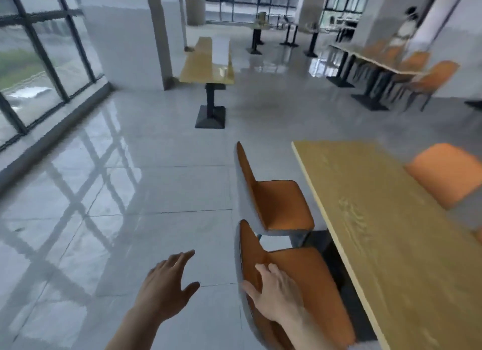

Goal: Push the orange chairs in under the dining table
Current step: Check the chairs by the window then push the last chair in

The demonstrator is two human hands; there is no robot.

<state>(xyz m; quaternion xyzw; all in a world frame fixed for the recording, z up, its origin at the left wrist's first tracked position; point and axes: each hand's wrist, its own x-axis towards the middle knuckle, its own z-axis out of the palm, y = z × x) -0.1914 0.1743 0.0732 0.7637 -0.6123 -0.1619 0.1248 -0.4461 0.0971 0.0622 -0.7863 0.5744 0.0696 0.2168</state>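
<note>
Right hand (276,295) gripping smooth orange chair (307,292) backrest, wood-grain table (386,245) beside

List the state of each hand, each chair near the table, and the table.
Right hand: grips the near chair's back, fingers curled over it.
Left hand: open, holds nothing.
Near chair: seat partly under the table.
Next chair: seat mostly outside the table edge.
Table: bare top.
</note>
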